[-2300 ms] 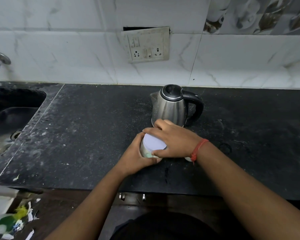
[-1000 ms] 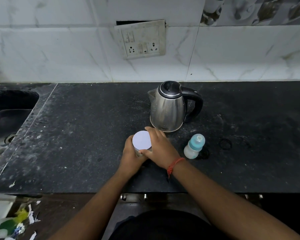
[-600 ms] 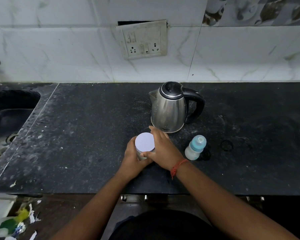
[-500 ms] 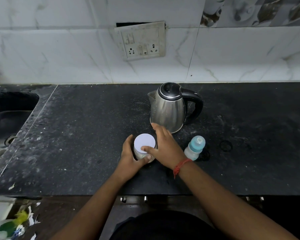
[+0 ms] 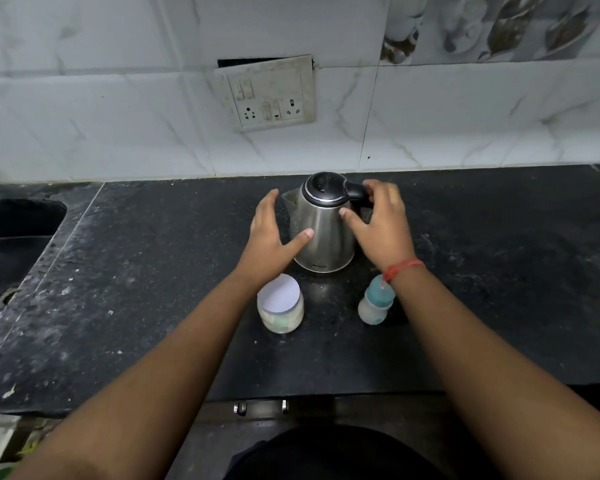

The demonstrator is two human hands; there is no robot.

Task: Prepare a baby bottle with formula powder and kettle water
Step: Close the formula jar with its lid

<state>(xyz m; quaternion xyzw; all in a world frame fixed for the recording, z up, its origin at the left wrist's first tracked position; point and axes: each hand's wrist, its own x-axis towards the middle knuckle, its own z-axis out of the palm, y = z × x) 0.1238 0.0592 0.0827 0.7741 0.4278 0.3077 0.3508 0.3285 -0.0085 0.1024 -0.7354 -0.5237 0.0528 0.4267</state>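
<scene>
reaching open-fingered, left hand and right hand flank the steel kettle, holding nothing; probably heavy, slick-walled, best lifted by its black handle.

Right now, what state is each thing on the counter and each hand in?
kettle: upright, lid shut
powder jar: upright, lid on
baby bottle: upright, capped
left hand: open, thumb against kettle body
right hand: open, fingers at kettle handle

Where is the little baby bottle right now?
The baby bottle stands on the black counter, just under the right wrist, in front of the kettle and to the right of the white-lidded jar.
</scene>
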